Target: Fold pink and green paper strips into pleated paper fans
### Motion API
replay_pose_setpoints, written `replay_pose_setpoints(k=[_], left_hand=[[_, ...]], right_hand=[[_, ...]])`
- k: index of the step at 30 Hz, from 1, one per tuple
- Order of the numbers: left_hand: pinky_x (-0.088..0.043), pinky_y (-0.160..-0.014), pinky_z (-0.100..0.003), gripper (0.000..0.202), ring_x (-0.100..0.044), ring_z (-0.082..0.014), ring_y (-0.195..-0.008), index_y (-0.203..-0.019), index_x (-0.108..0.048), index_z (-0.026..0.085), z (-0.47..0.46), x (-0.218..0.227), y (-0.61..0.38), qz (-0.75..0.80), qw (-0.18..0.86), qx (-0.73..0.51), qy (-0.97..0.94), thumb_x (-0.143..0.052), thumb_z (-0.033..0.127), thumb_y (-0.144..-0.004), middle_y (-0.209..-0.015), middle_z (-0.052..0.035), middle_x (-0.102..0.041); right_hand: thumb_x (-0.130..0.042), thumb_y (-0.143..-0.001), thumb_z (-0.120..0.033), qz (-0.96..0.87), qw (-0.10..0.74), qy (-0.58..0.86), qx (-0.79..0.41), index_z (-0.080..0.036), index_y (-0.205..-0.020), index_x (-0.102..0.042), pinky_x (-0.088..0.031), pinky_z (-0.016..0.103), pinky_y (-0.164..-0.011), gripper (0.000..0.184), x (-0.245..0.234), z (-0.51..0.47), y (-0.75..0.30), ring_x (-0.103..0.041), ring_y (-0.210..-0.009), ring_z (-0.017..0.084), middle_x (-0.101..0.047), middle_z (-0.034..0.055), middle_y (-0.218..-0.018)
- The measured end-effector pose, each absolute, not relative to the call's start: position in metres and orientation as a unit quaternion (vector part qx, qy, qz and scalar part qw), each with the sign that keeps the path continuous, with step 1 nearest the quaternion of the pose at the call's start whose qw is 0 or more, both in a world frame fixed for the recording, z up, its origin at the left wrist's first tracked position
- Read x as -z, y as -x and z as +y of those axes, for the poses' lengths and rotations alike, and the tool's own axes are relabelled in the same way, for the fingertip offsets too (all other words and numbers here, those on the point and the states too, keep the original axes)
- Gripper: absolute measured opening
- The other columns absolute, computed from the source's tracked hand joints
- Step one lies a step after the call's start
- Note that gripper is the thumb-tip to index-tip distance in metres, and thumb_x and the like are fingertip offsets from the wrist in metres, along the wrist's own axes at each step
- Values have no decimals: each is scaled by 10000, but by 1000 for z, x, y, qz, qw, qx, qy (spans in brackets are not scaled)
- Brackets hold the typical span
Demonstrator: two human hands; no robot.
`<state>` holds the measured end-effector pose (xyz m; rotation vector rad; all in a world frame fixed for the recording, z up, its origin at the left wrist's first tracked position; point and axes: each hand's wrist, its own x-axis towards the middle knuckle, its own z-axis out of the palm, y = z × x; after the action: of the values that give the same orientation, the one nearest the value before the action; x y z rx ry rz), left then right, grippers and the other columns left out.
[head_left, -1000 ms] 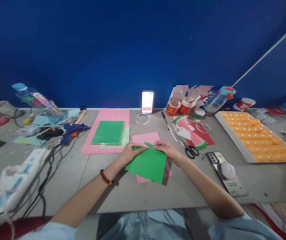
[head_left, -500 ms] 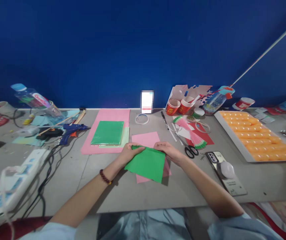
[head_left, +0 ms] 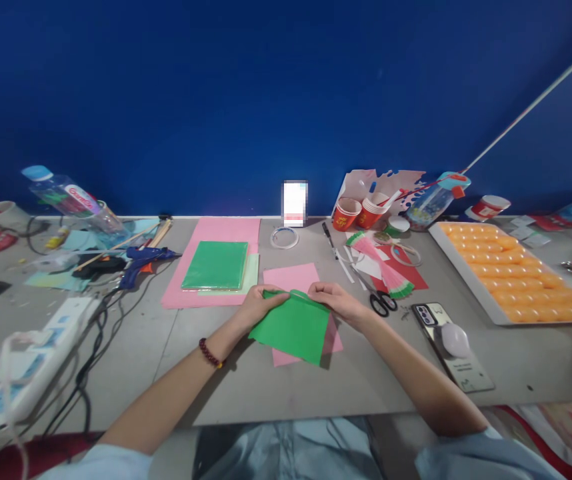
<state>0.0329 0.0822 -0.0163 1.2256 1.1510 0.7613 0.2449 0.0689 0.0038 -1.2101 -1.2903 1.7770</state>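
Note:
A sheet of green paper (head_left: 291,329) is held between my two hands, with a narrow fold along its far edge. My left hand (head_left: 262,305) pinches the far left part of that edge, thumb on top. At the far right corner my right hand (head_left: 335,300) grips the same edge with curled fingers. Below the green sheet lies pink paper (head_left: 292,275), its far part and right corner showing. Black-handled scissors (head_left: 383,304) rest just right of my right hand. A pink and green pleated paper strip (head_left: 381,265) lies beyond them.
Left are a green paper pack (head_left: 215,265) on a large pink sheet (head_left: 176,293), a blue glue gun (head_left: 146,261) and a power strip (head_left: 41,363). To the right are a phone (head_left: 471,373), a tray of orange balls (head_left: 486,300) and red paper cups (head_left: 347,213).
The fold at the green paper's far edge has bowed up a little between my hands. The sheet's near right corner has shifted slightly left. Both hands stay nearly in place.

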Motion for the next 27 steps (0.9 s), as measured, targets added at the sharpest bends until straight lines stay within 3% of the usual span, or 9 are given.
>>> replay_pose_setpoints(k=[10, 19, 27], left_hand=[[-449, -648, -253, 326, -614, -177, -705, -740, -724, 143, 84, 17, -33, 509, 591, -337, -527, -756, 436, -600, -780, -52, -715], [-462, -657, -259, 333, -623, -185, -712, -747, -725, 148, 84, 16, -34, 506, 601, -339, -517, -759, 442, -594, -787, -53, -719], [-452, -612, -249, 339, -616, -176, -683, -741, -729, 143, 84, 14, -34, 518, 595, -342, -510, -764, 441, -583, -755, -51, -713]], right_hand=[[-635, -706, -563, -515, 370, 467, -616, -180, -671, -506, -239, 243, -551, 405, -5, 70, -244, -335, -565, 92, -389, -52, -599], [-660, -660, -554, -482, 335, 468, -661, -174, -619, -510, -186, 246, -510, 411, -2, 71, -246, -287, -518, 84, -353, -60, -542], [-671, -660, -524, -480, 362, 474, -644, -186, -640, -507, -234, 243, -515, 376, -5, 72, -247, -331, -512, 87, -382, -61, -548]])
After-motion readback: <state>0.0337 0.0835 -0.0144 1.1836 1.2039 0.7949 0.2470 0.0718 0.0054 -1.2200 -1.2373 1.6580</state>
